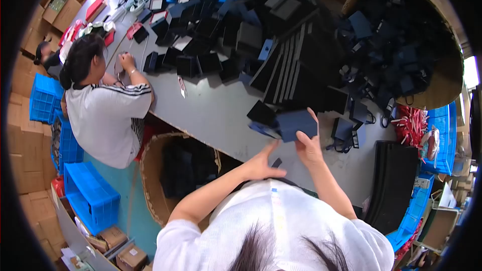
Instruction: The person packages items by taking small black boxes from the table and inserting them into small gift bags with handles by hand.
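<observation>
My right hand (310, 146) grips a small navy-blue box (295, 124) above the near edge of the table, thumb on its near face and a finger along its right side. My left hand (263, 163) is just to the left and lower, its thumb and fingers spread apart. A small dark piece (276, 162) shows by its fingers; I cannot tell whether it is touched. Behind the held box lie a black box (261, 114) and a dark blue strap-like strip (263, 129). More navy boxes with dark ribbons (342, 129) sit to the right.
A stack of black foam-like sheets (286, 65) and many dark boxes cover the grey table (201, 105). At the back right stands a large carton (452, 88) of navy boxes. Another carton (148, 185) is below the table edge. A co-worker (103, 105) sits at left.
</observation>
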Action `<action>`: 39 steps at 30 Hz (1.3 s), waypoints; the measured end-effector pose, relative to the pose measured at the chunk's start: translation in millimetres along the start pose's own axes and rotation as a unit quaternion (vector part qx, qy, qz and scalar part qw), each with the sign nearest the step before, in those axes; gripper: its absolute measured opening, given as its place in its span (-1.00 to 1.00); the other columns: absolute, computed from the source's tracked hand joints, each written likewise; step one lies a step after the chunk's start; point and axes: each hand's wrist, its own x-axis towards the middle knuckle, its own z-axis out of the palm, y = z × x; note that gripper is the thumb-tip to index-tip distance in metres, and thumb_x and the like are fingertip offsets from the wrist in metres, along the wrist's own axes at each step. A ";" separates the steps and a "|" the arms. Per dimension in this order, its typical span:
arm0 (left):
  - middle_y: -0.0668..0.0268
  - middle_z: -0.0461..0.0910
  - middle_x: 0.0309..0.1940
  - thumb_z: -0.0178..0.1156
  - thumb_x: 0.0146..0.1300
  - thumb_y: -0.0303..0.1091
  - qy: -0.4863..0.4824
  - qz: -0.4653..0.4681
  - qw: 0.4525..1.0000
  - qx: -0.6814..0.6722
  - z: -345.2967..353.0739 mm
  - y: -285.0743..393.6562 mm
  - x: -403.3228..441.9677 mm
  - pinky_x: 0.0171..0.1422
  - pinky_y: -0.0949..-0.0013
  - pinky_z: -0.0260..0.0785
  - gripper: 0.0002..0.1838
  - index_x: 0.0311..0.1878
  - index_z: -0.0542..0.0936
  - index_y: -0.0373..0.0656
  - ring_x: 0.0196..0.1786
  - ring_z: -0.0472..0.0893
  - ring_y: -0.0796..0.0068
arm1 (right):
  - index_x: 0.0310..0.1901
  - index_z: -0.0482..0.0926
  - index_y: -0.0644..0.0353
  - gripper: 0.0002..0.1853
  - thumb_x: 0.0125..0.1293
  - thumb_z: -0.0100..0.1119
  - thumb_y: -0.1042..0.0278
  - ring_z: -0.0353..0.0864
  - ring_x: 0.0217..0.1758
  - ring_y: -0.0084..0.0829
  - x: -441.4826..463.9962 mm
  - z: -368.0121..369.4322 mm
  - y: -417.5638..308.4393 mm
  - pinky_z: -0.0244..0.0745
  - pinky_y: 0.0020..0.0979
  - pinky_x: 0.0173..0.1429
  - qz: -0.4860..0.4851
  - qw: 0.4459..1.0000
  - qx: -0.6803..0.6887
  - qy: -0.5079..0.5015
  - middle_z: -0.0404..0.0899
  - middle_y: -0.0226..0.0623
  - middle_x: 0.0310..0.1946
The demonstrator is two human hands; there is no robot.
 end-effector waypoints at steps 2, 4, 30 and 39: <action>0.18 0.36 0.25 0.35 0.13 -0.29 0.058 -0.009 0.989 -0.138 10.9 8.1 19.3 0.40 0.21 0.16 -0.16 0.44 0.13 -0.07 0.33 0.33 0.27 | 0.41 0.13 -0.14 -0.03 -0.04 0.41 0.59 0.34 0.25 -0.40 -3.7 25.0 17.4 0.31 -0.41 0.29 -0.028 0.999 0.014 -0.038 0.32 -0.38 0.16; 0.19 0.29 0.27 0.37 0.02 -0.52 0.154 0.094 0.843 -0.507 1.3 37.0 29.8 0.38 0.27 0.20 -0.05 0.42 0.01 -0.07 0.32 0.32 0.35 | 0.42 0.11 -0.10 -0.14 0.10 0.32 0.44 0.23 0.34 -0.35 -2.7 33.6 34.0 0.14 -0.34 0.40 -0.065 0.994 0.009 -0.089 0.22 -0.33 0.26; 0.07 -0.02 0.47 0.50 -0.30 -0.28 0.259 0.271 0.851 0.368 -175.4 5.9 72.2 0.52 -0.11 -0.10 0.21 0.47 0.01 -0.15 0.51 -0.06 -0.14 | 0.02 0.51 0.15 -0.66 0.43 0.04 0.07 0.58 -0.11 -0.59 73.5 38.0 25.7 0.50 -0.50 -0.05 0.173 0.968 -0.180 0.042 0.60 -0.45 -0.17; 0.24 0.39 0.13 0.41 -0.27 -0.24 0.135 0.033 0.714 0.686 -276.4 -6.1 130.3 0.52 -0.14 -0.15 0.00 0.38 0.25 -0.10 0.27 0.30 0.14 | 0.09 0.53 0.16 -0.62 0.39 0.09 0.07 0.64 -0.08 -0.45 58.8 23.1 -0.3 0.57 -0.37 0.01 0.109 0.977 -0.165 0.083 0.64 -0.37 -0.08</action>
